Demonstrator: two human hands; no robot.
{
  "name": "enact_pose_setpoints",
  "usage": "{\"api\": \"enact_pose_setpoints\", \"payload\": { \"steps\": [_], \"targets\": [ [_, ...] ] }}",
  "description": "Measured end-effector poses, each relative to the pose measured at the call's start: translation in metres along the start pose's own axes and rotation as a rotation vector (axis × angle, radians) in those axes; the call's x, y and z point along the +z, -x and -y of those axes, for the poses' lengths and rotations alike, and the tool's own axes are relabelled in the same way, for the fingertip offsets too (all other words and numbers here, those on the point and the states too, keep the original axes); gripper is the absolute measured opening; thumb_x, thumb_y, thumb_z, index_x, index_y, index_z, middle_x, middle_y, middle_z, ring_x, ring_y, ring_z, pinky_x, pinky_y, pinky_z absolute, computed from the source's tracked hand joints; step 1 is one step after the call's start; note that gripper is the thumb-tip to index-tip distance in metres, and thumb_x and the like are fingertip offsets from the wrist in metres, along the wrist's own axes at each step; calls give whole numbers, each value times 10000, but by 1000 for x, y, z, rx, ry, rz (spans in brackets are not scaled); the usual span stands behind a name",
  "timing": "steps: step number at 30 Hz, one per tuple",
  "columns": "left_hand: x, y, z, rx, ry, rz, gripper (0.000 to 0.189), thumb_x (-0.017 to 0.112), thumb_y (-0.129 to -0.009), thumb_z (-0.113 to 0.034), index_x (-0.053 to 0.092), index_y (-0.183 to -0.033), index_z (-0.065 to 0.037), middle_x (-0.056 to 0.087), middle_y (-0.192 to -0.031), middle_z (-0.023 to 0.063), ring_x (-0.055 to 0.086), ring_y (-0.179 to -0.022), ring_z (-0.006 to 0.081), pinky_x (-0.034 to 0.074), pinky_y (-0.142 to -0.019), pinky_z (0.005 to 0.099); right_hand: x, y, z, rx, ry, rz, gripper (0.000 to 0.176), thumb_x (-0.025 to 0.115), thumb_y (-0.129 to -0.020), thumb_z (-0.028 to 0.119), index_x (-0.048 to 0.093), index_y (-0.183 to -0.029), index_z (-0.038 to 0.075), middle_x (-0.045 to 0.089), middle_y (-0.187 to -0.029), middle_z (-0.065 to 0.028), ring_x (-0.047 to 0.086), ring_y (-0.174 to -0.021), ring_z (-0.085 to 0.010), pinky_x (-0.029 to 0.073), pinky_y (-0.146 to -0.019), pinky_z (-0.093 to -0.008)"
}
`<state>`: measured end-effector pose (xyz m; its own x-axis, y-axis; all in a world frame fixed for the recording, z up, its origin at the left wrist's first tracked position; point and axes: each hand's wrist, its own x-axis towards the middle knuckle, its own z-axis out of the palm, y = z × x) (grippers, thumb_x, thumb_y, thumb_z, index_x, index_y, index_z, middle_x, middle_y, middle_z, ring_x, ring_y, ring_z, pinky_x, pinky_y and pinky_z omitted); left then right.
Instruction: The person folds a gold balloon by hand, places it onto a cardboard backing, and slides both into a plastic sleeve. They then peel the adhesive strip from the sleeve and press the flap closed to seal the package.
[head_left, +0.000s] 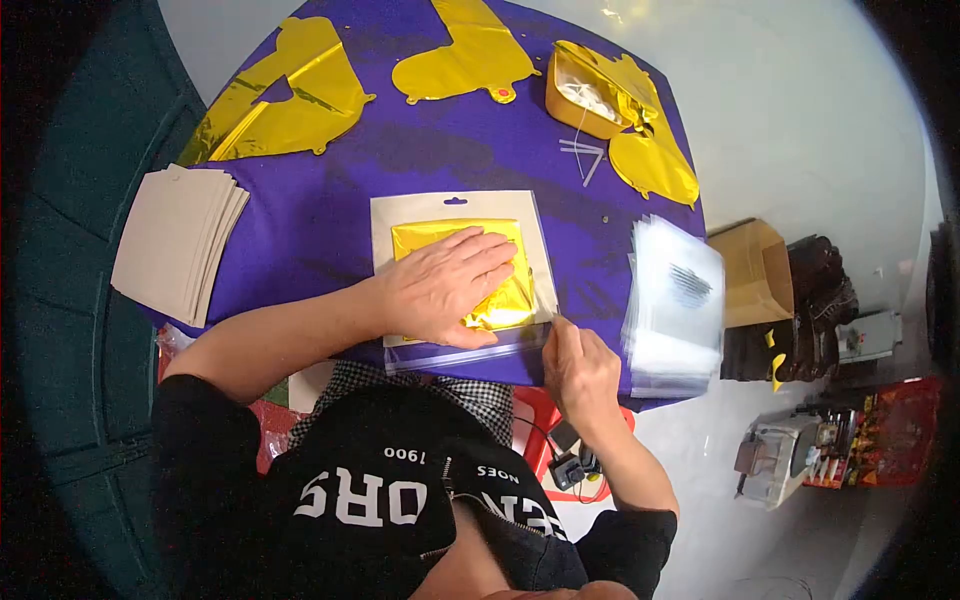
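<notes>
In front of me lies a clear plastic bag [440, 357] with a beige backing card [385, 228] and a folded gold foil balloon [500, 310] inside. The card has a hang hole at its far edge, and the bag's open-looking flap edge points toward me. My left hand [450, 285] rests flat across the gold foil, fingers stretched out, hiding part of it. At the bag's near right corner, my right hand [582, 370] is closed, thumb and fingers pinching the plastic edge.
A stack of beige cards [175, 245] sits left, a stack of clear bags [678, 300] right. Flat gold balloons [465, 55] lie at the back of the purple-covered table [330, 200]. A yellow box [585, 95] holds white pieces, with thin straws [588, 155] beside it. A cardboard box [745, 270] stands off the table.
</notes>
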<state>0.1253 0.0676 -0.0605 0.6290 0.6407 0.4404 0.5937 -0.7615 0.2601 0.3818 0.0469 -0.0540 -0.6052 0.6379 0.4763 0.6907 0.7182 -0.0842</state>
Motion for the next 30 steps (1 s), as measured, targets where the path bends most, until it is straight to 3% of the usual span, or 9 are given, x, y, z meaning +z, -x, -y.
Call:
{"api": "enact_pose_setpoints", "payload": {
  "steps": [4,12,15,24,30],
  "targets": [
    [2,1,1,-18,27,19,787,785,-714,-422,534,-1256,90,500,-1368,253,442,-1326,383,309,-1154,491,0,2,2,-19,88,-4,212,677,-796,21,606,-994,-4,496,-652,-61,567,-576,-209,481,-476,-332],
    [0,-1,1,-14,48,28,773,780,-717,-418,545,-1241,98,505,-1362,252,441,-1328,382,308,-1153,497,3,-2,3,-55,140,-25,126,666,-771,29,555,-819,66,481,-657,-41,535,-580,-183,440,-450,-313],
    [0,-1,2,-11,54,31,770,778,-720,-417,543,-1247,93,507,-1359,249,442,-1326,381,311,-1150,496,4,-3,2,-83,112,-5,117,664,-765,43,571,-834,61,472,-651,-34,529,-587,-179,432,-451,-312],
    [-1,-3,1,-21,37,56,781,768,-722,-434,533,-1278,62,502,-1375,232,443,-1324,375,317,-1143,488,1,-7,-6,20,-268,29,170,683,-743,-48,588,-866,20,565,-658,-118,574,-584,-279,462,-509,-392],
    [-4,-7,0,-32,46,86,774,763,-720,-435,543,-1283,48,505,-1396,197,443,-1321,350,324,-1133,471,2,-7,-6,40,-274,18,169,686,-753,-47,598,-882,18,564,-661,-122,574,-596,-296,465,-527,-402]
  ]
}}
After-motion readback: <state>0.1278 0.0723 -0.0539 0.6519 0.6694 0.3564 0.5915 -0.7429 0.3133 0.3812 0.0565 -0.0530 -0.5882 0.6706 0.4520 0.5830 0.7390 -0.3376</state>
